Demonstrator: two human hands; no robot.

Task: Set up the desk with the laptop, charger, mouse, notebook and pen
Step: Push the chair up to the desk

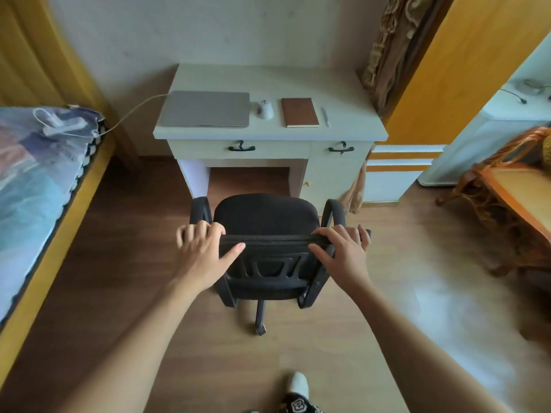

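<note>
A closed grey laptop [205, 108] lies on the left of the white desk [268, 79]. Its white charger cable [135, 110] runs left to a power strip [64, 126] on the bed. To the laptop's right sit a white mouse [265, 109], a brown notebook [299, 112] and a grey pen [325, 116]. A black office chair [265, 222] stands in front of the desk. My left hand [205, 251] grips the left end of the chair's backrest top. On the right end sits my right hand [343, 248], thumb on the back and fingers over the rim.
A bed [38, 186] with a patterned cover runs along the left. A wicker table [512, 204] stands at the right, with a white unit [489, 138] behind it. The desk has two drawers with black handles [241, 148]. My foot [296, 389] is on the wooden floor.
</note>
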